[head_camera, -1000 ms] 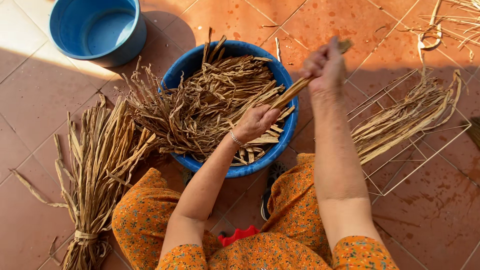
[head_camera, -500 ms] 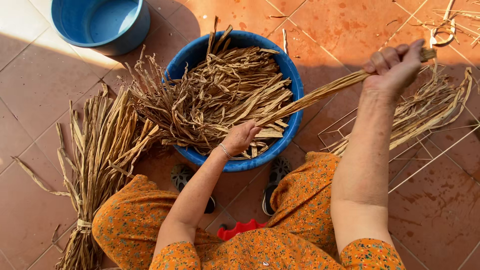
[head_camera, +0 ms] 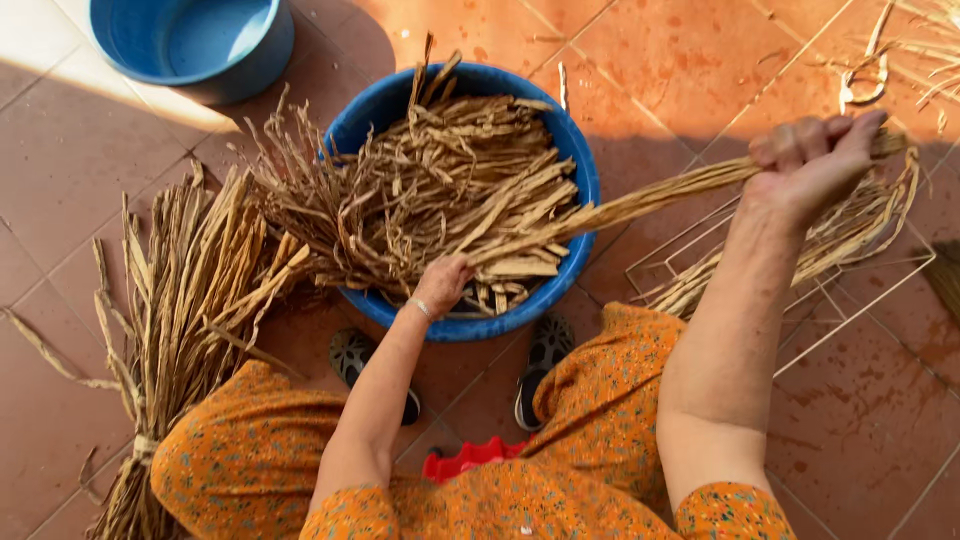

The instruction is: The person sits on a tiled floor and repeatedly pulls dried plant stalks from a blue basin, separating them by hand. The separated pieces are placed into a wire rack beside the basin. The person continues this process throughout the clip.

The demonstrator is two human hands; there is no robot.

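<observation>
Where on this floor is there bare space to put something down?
Bare tile lies between the empty blue basin and the tied bundle, and at top centre-right beyond the full basin. Bottom right beside the wire rack is open too. Around both hands it is crowded with dried strips.

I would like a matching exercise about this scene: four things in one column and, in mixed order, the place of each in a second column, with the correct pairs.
Things
1. right hand
2. left hand
3. tied bundle of dry strips
4. small blue tub

Places
A. top left, on the tiles
B. raised, gripping one end of a long strip
C. on the floor at the left
D. at the near rim of the big blue basin

Pairs: 1-B, 2-D, 3-C, 4-A
</observation>
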